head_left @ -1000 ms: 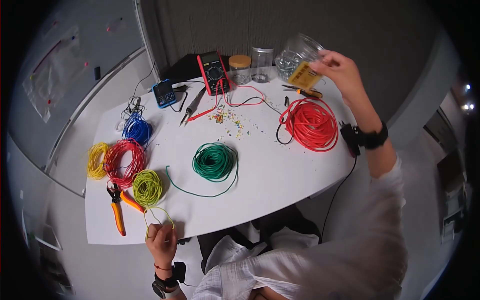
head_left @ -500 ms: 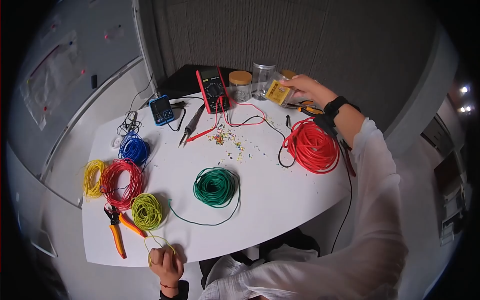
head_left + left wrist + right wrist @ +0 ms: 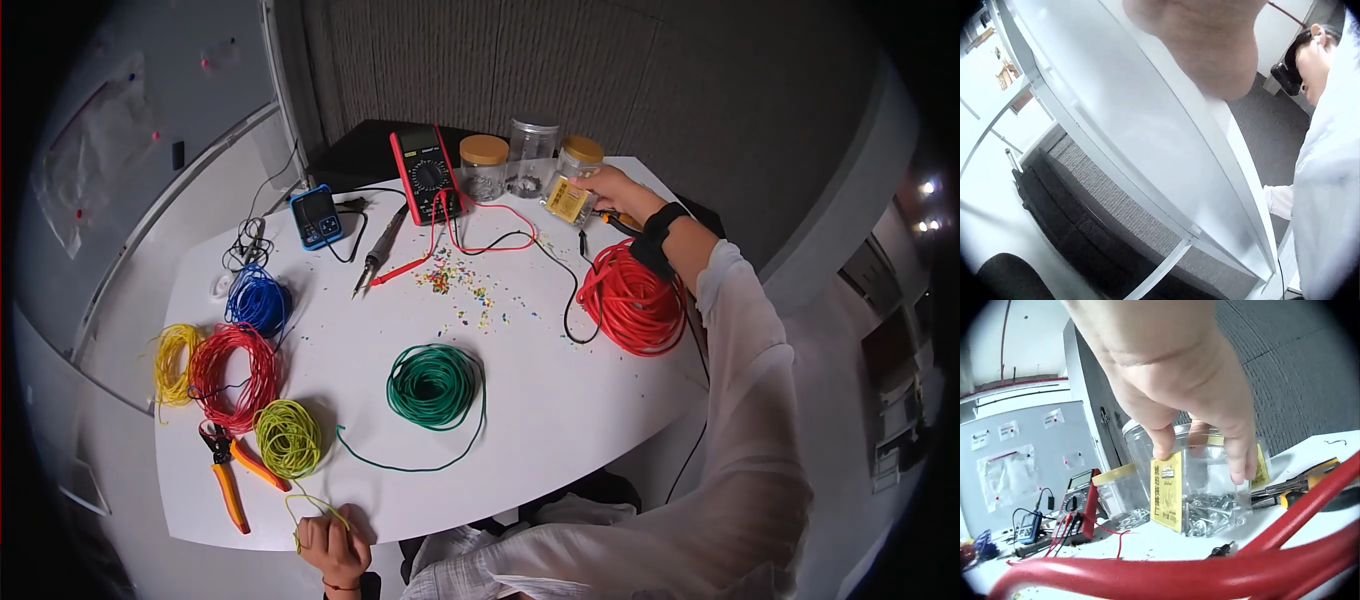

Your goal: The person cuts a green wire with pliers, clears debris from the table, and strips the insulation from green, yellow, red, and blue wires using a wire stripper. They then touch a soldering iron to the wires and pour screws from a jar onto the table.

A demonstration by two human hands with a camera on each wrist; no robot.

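Note:
My right hand [image 3: 612, 190] grips the upper part of a clear jar [image 3: 567, 203] with a yellow label, at the back right of the table. In the right wrist view the hand [image 3: 1179, 381] reaches down over this upright jar [image 3: 1208, 515], thumb and fingers around its top, with metal screws inside. At the front edge, my left hand [image 3: 335, 545] has curled fingers around the loose end of the yellow-green wire [image 3: 288, 440]. The left wrist view shows only part of that hand [image 3: 1210, 44] at the table edge; its fingertips are hidden.
Behind the gripped jar stand lidded jars [image 3: 484, 168]. A red multimeter [image 3: 428, 175], soldering iron [image 3: 380, 250], scattered colourful bits [image 3: 440, 280] and green wire coil [image 3: 430, 387] lie mid-table. Thick red coil [image 3: 635, 300] is right; orange-handled pliers [image 3: 228, 490] and more coils are left.
My right hand has brought the labelled jar down and left from its raised, tilted position to the table beside the other jars. The left hand keeps its hold on the wire. The head view has shifted.

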